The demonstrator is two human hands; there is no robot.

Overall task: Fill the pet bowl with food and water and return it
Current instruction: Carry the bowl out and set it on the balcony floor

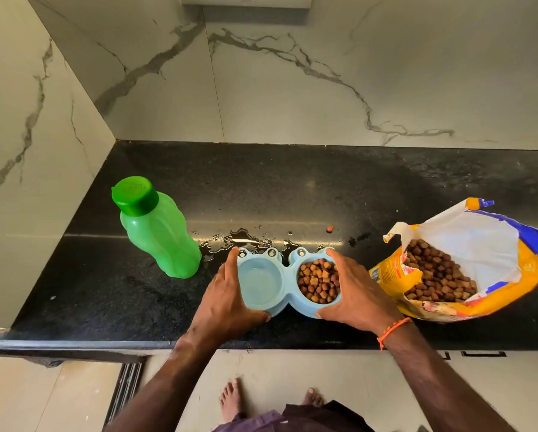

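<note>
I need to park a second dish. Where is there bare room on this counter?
Free: the dry black counter behind everything, up to the marble wall, and the front-left corner left of the green bottle. Crowded: bottle, blue pet bowl and open food bag fill the front; spilled water lies behind the bowl.

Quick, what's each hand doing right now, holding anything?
Left hand: closed around the water end of the blue pet bowl.
Right hand: closed around the kibble end of the same bowl.

bottle (158, 227) left of pet bowl (288, 283), food bag (457, 263) right, on counter (105, 291)
</note>
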